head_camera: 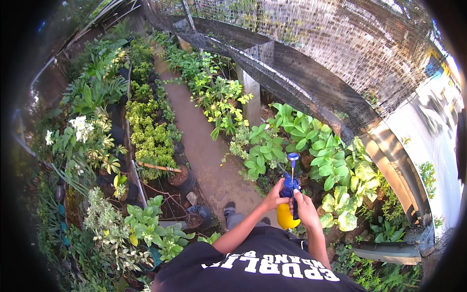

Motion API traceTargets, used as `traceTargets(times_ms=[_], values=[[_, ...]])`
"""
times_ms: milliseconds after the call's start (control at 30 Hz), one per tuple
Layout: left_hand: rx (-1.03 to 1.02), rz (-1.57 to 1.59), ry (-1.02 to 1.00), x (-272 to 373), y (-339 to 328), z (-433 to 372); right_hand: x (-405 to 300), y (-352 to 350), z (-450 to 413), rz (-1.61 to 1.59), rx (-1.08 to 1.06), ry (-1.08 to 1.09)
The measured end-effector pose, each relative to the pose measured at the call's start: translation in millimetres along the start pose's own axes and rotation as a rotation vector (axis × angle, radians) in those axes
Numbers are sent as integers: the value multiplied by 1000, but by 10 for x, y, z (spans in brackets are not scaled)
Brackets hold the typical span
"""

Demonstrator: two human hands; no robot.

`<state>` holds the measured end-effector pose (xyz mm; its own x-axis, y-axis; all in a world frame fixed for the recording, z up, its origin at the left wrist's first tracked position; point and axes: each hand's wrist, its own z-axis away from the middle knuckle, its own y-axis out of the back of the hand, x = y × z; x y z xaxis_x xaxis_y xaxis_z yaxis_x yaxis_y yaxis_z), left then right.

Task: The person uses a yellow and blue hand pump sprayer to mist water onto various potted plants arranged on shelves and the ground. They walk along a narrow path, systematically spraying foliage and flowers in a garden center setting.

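A pump pressure sprayer with a yellow tank [287,217] and a blue head is held upright in front of the dark shirt. Its blue pump knob [293,157] stands raised on a thin metal rod above the head. My left hand [276,197] grips the collar and upper part of the sprayer from the left. My right hand [306,208] is on its dark blue handle at the right, with the thumb near the top of it. The hands partly cover the head and tank. Broad-leaved green plants [328,164] stand close beyond the sprayer.
A narrow concrete path [204,146] runs away between planted beds. Black pots of soil [186,179] edge it on the left, beside yellow-green shrubs [151,142]. Black shade netting [310,47] hangs at the upper right, near a concrete post [251,98]. A curved low wall [392,164] borders the road.
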<state>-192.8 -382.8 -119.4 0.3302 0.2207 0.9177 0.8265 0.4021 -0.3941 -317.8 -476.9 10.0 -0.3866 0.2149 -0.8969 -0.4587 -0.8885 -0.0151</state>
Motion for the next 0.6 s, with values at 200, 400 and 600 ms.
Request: traceTargets(times_ms=[200,400,600], values=[[-7,-82,-34,9,-20,30,4,-23,42,-9,15,-13],[-10,-34,-35,-110,-3,33,27,-35,56,54,46,-25],[-37,-32,-59,-216,40,-1,16,-51,60,56,68,-17]])
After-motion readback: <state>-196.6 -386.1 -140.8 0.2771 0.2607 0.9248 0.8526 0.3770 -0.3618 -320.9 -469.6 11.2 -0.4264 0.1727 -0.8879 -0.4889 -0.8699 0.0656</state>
